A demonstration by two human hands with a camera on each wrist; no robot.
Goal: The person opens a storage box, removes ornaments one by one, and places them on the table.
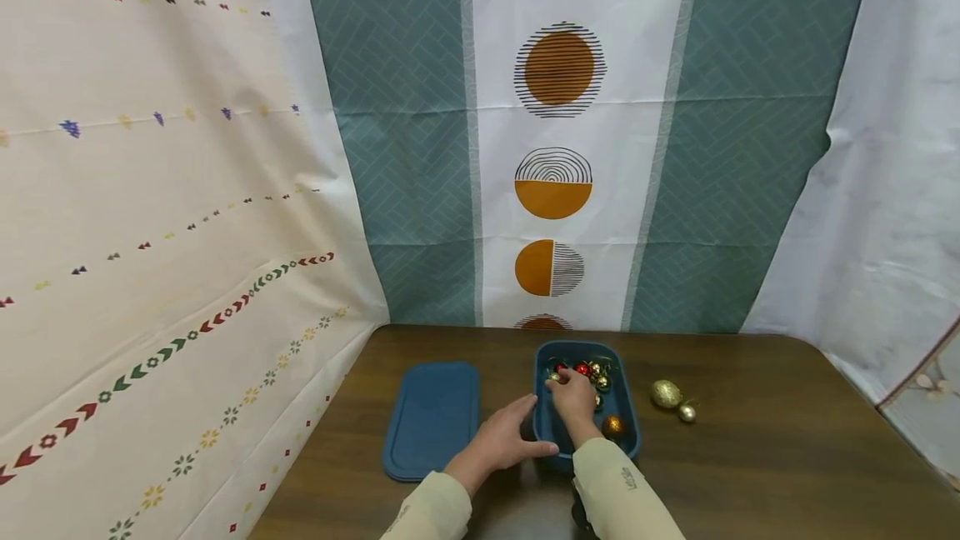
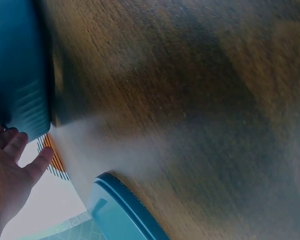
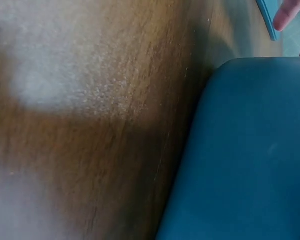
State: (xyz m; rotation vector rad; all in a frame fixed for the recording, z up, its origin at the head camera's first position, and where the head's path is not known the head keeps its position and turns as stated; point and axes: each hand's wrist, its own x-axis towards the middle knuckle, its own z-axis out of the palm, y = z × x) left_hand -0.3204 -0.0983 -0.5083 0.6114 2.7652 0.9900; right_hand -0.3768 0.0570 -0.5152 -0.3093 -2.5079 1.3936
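Observation:
A blue plastic box (image 1: 545,433) stands on the table and holds several small Christmas baubles, among them a red bauble (image 1: 582,369), an orange bauble (image 1: 612,427) and gold ones. My right hand (image 1: 576,402) reaches down into the box and pinches a small gold bauble (image 1: 553,376) between thumb and index finger at its left side. Beside the near left corner of the box, my left hand (image 1: 504,437) has its fingers extended and its thumb spread. In the left wrist view its fingertips (image 2: 21,137) are at the box wall (image 2: 27,107); contact is hard to tell.
A blue lid (image 1: 432,419) lies flat on the wooden table (image 1: 750,448), left of the box. To the right of the box rest a larger gold glitter bauble (image 1: 666,394) and a small pale gold bauble (image 1: 687,413). Patterned cloths (image 1: 412,190) hang behind and at the sides.

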